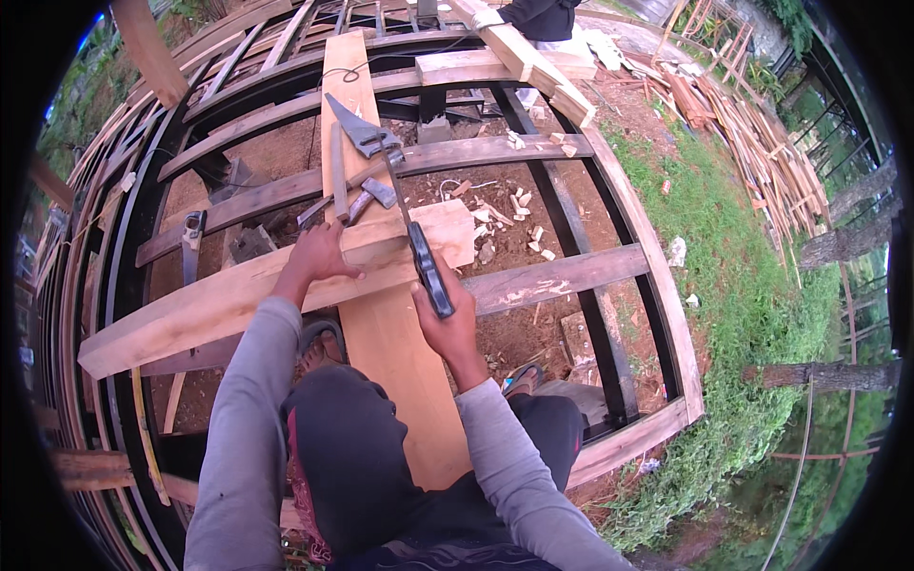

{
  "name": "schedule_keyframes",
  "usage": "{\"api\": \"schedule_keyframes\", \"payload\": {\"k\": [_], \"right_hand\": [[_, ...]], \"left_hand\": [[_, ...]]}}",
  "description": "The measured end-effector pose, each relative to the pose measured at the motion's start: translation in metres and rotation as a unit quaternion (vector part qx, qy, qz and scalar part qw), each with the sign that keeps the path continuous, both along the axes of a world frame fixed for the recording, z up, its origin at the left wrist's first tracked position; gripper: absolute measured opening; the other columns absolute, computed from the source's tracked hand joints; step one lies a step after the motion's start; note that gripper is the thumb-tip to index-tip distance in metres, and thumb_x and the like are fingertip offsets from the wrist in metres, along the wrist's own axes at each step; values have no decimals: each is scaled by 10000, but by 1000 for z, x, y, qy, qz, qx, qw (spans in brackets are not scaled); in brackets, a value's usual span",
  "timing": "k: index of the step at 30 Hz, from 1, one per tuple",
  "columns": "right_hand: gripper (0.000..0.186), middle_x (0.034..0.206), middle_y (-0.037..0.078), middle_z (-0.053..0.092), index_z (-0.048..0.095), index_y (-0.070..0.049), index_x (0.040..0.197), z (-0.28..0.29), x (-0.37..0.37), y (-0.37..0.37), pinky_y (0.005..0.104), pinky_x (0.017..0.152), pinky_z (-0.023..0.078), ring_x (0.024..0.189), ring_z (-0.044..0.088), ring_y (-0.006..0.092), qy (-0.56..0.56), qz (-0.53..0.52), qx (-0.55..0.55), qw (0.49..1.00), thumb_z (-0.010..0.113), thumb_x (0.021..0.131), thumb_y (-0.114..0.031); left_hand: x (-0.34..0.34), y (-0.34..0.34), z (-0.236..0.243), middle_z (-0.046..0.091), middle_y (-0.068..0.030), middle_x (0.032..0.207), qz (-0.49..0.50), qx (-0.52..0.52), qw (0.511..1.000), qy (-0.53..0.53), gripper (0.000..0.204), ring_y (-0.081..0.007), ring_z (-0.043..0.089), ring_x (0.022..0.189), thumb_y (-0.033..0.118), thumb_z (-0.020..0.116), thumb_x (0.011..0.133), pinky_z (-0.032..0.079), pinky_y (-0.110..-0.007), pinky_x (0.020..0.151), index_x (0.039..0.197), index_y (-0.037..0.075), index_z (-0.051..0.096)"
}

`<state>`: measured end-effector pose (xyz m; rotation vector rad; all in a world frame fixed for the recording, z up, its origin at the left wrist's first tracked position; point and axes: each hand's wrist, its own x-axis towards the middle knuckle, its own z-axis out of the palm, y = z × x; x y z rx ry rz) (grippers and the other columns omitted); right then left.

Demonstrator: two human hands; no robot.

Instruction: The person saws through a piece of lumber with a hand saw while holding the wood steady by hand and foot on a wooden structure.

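A thick wooden beam lies slantwise across a long plank in front of me. My left hand rests on the beam, thumb stretched toward me and fingers at its far edge. My right hand is wrapped round the black handle of a handsaw. Its blade, seen nearly edge-on, points away from me past the beam's right part. Just beyond the beam, on the plank, lie a second saw, a wooden strip and a hammer-like tool.
A black frame with wooden crosspieces spans bare soil scattered with offcuts. Another handsaw hangs at the left. At the far side, a co-worker's gloved hand touches a beam. Wood strips are piled at right.
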<state>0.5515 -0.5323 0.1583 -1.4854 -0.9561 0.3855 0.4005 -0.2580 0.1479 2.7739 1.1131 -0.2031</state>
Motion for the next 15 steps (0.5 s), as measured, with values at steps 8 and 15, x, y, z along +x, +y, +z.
{"api": "schedule_keyframes", "payload": {"k": [8, 15], "right_hand": [[648, 1408, 295, 671, 497, 120, 1521, 10, -89, -245, 404, 1064, 545, 1318, 677, 353, 45, 30, -112, 992, 758, 968, -96], [615, 1403, 271, 679, 526, 46, 1527, -4, -9, -29, 359, 1055, 527, 1320, 679, 339, -32, -11, 45, 998, 746, 971, -96]], "left_hand": [[-9, 23, 5, 686, -295, 1305, 20, -64, 998, 14, 1285, -430, 668, 1241, 736, 920, 539, 529, -495, 1076, 1470, -65, 540], [9, 3, -2, 674, -299, 1318, -6, -35, 999, 4, 1297, -448, 672, 1221, 719, 921, 554, 531, -507, 1075, 1506, -58, 507]]}}
